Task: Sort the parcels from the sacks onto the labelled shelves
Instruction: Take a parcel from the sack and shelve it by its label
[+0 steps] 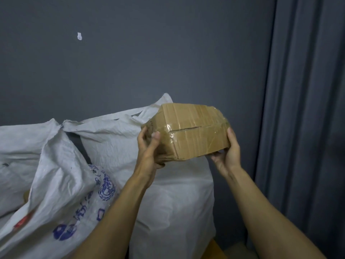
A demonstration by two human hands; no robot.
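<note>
A brown cardboard parcel (pixel 192 128), wrapped in clear tape, is held in the air above the sacks. My left hand (pixel 149 146) grips its left end, thumb on the near face. My right hand (pixel 228 152) holds its right end from below and the side. Under the parcel stands a full white woven sack (pixel 173 193). To the left lies a second white sack (pixel 61 184) with blue print, its mouth slack and open. A third white sack (pixel 20 146) sits at the far left. No shelves are in view.
A dark grey wall (pixel 149 53) rises behind the sacks, with a small white hook (pixel 79 36) on it. A grey curtain (pixel 308 109) hangs at the right. A strip of brown floor or cardboard (pixel 218 247) shows at the bottom.
</note>
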